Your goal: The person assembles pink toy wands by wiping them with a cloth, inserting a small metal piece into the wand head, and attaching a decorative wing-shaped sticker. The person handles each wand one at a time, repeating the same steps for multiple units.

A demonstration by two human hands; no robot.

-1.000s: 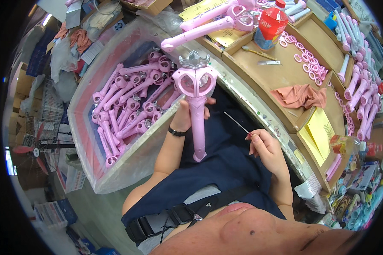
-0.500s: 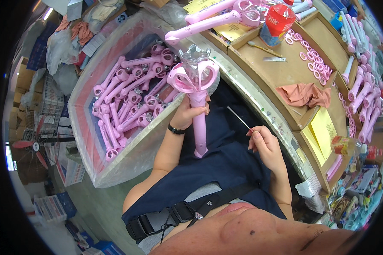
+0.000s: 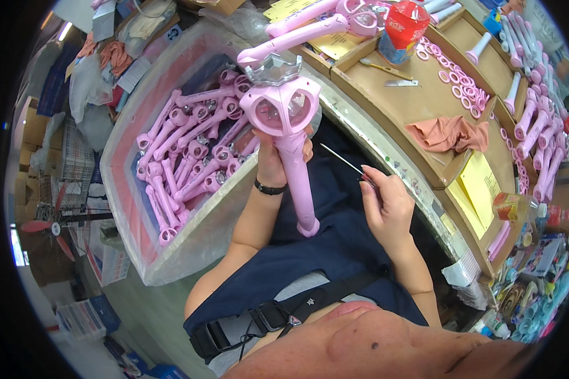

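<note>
pink wand (image 3: 299,180) in the left hand (image 3: 272,162), thin metal rod (image 3: 342,158) in the right hand (image 3: 390,203)

the left fingers wrap the wand below its caged head (image 3: 289,129) and silver crown (image 3: 274,72), before the dark apron (image 3: 348,243); the right thumb and fingers pinch the rod's end, its tip near the wand but apart. other wands (image 3: 202,96) lie heaped in the bin (image 3: 196,247) at left; pink rings (image 3: 466,90) lie in a brown tray (image 3: 385,104).
</note>
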